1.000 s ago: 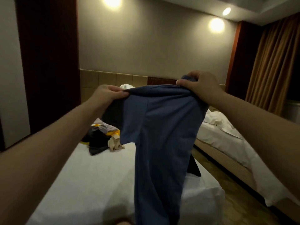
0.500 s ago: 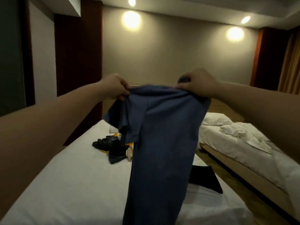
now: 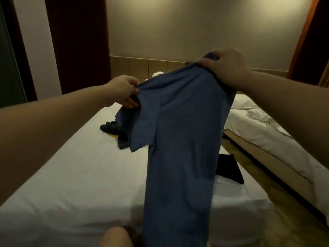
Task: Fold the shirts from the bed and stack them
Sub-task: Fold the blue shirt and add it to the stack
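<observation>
Blue shirt (image 3: 183, 139) is hanging in the air over the near-right part of the bed (image 3: 74, 175), held up by its top edge, body already doubled lengthwise into a narrow strip, one sleeve (image 3: 142, 127) flapping loose on the left side. Lower end is dropping out of frame at the bottom, so I cannot tell if it is touching the mattress.

Left hand (image 3: 122, 91) is pinching the top-left corner, fingers closed on the cloth by the sleeve seam. Right hand (image 3: 224, 65) is gripping the top-right corner higher up, fist closed around bunched fabric.

Behind the shirt, toward the head end of the bed, a dark crumpled pile (image 3: 114, 130) with a yellow bit is waiting, unfolded by the look of it. A black folded garment (image 3: 228, 168) is lying at the right edge of the bed, close to the drop to the floor. Second bed (image 3: 267, 132) with rumpled white sheets is sitting to the right.

Risks, as I judge them:
- loose sleeve is likely getting trapped crooked when the shirt goes down, giving a lumpy fold
- uneven hand heights are skewing the top edge, so layers may be sliding out of line
- laying it down near the right edge could be nudging the black garment off
- dim light is hiding wrinkles
</observation>
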